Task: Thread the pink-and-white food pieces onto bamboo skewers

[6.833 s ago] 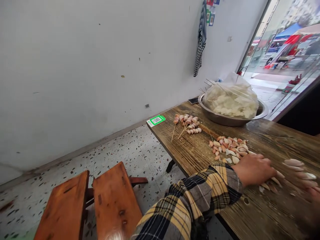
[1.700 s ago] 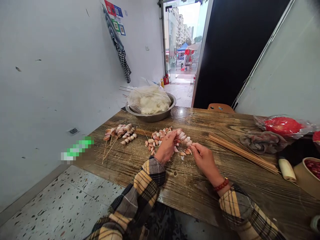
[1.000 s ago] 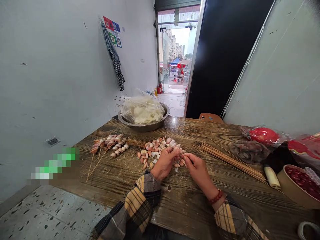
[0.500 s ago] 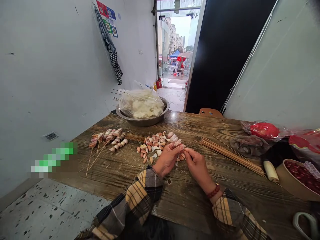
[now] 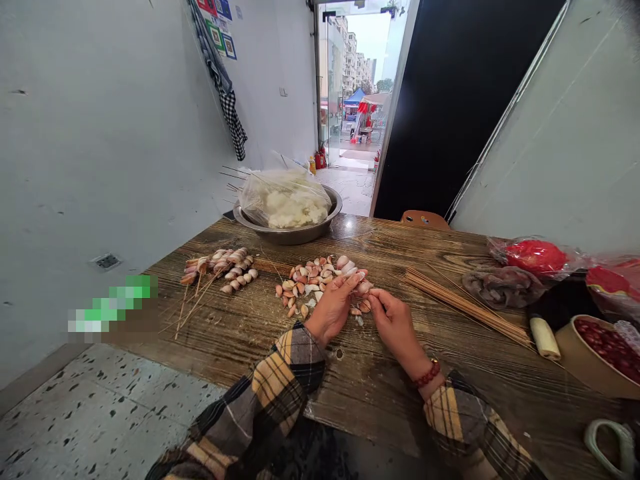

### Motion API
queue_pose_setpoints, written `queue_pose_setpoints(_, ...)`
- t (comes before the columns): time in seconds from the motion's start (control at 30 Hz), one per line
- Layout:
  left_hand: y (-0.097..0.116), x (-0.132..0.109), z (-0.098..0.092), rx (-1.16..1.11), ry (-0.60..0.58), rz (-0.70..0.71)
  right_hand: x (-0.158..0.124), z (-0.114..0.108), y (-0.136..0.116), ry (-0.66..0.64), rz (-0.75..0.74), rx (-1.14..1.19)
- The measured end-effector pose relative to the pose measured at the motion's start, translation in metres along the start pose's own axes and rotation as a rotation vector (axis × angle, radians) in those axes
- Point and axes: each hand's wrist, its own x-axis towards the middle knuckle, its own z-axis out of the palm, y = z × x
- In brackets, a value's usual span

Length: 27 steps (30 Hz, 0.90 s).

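Note:
My left hand [image 5: 331, 308] is closed around a row of garlic cloves [image 5: 345, 264] lined up as on a skewer; the stick itself is hidden. At the near end of that row, my right hand [image 5: 397, 323] pinches with thumb and fingers; what lies in the pinch is too small to make out. Loose garlic cloves [image 5: 300, 275] are heaped just left of and behind my hands, with bits of peel among them. Further left lie several finished garlic skewers [image 5: 227, 263], their bare stick ends pointing toward me. A bundle of bamboo skewers [image 5: 465, 305] rests right of my right hand.
A steel basin [image 5: 295, 235] with a plastic bag [image 5: 280, 193] of pale food stands at the back, thin sticks poking out. On the right are a grey cloth [image 5: 503, 287], red bagged items [image 5: 537, 255], a tub of dark red fruit [image 5: 583, 360] and scissor handles [image 5: 613, 443].
The camera has tilted slightly down. My left fingers have shifted along the row, so a clove now shows between the hands. Both hands stay close together at the same spot.

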Motion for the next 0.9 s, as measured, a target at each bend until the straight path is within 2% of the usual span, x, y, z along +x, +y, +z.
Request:
queue_pose_setpoints(0.3, 0.001, 0.001, -0.001, -0.061, 0.034, -0.033, 0.002, 0.0, 0.0, -0.001, 0.007, -0.001)
queue_pose_setpoints(0.47, 0.011, 0.001, -0.002, -0.092, 0.095, 0.049, 0.001, 0.0, 0.0, -0.019, 0.0, 0.006)
queue_pose_setpoints(0.9, 0.007, 0.003, -0.004, -0.059, 0.057, 0.089, -0.003, 0.0, 0.005, -0.041, 0.001, 0.014)
